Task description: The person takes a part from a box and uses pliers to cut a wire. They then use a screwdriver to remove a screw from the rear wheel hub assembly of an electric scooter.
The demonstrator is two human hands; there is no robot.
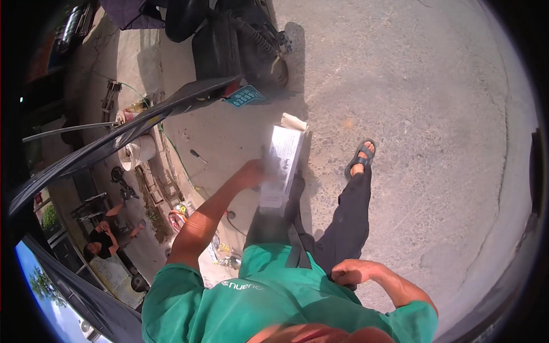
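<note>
A long white cardboard box (283, 150) with small dark print is held out in front of my legs. One end flap stands open at its far end, and what is inside does not show. My left hand (255, 173) grips the box from its left side; its fingers are partly hidden and blurred. Down by my right hip, my right hand (353, 271) is closed with curled fingers, close to my dark trousers (347, 228). Whatever it may hold is hidden.
Ahead stands a black scooter (214, 48) with a teal plate (244, 96). A dark canopy edge (171, 102) crosses the left side. Beyond lie a screwdriver (198, 155), a white bucket (139, 151) and a green hose (167, 137). A person (102, 240) in dark clothing sits further left. Concrete ground (434, 143) stretches right.
</note>
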